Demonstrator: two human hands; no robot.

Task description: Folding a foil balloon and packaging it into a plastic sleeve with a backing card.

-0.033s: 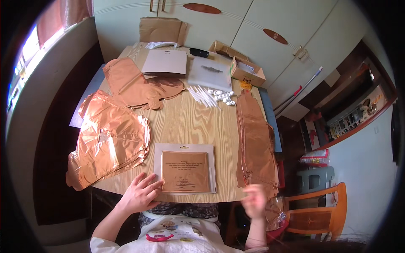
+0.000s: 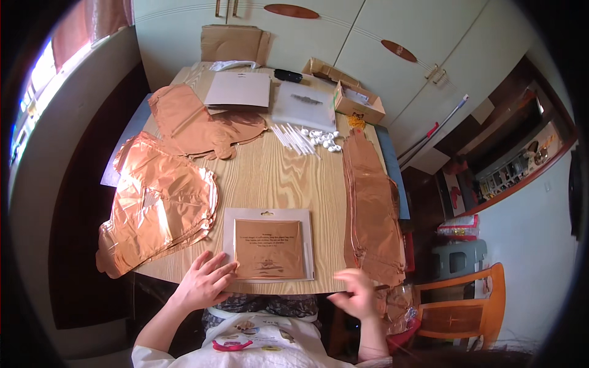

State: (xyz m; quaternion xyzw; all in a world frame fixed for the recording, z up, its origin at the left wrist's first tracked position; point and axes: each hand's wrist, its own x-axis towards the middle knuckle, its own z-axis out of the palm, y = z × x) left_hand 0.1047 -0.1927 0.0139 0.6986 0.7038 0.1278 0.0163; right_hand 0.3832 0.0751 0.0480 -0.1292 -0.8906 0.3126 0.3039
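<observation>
A flat package [image 2: 269, 248] lies near the front edge of the table: a folded copper-coloured foil sheet in clear wrap, on a pale card [image 2: 230, 221] with a hanging slot. My left hand [image 2: 208, 281] rests on the table with fingers stretched, their tips at the package's left edge. To the right of the package, my right hand [image 2: 358, 295] hovers at the table edge, thumb and forefinger apart and nothing visible in it. Beyond that hand lies a long stack of copper foil pieces [image 2: 371, 208]. Another shiny foil stack [image 2: 162, 196] spreads out on the left.
Farther back are matte copper foil shapes [image 2: 178, 119], pale cards [image 2: 238, 90], clear plastic sleeves [image 2: 304, 107], white sticks [image 2: 293, 140], small white cup pieces [image 2: 322, 140] and an open cardboard box [image 2: 361, 104]. A wooden chair [image 2: 451, 322] and green stool [image 2: 457, 259] stand at the right.
My right hand has shifted a little to the left, and its thumb and forefinger now show apart. My left hand and the package stay put.
</observation>
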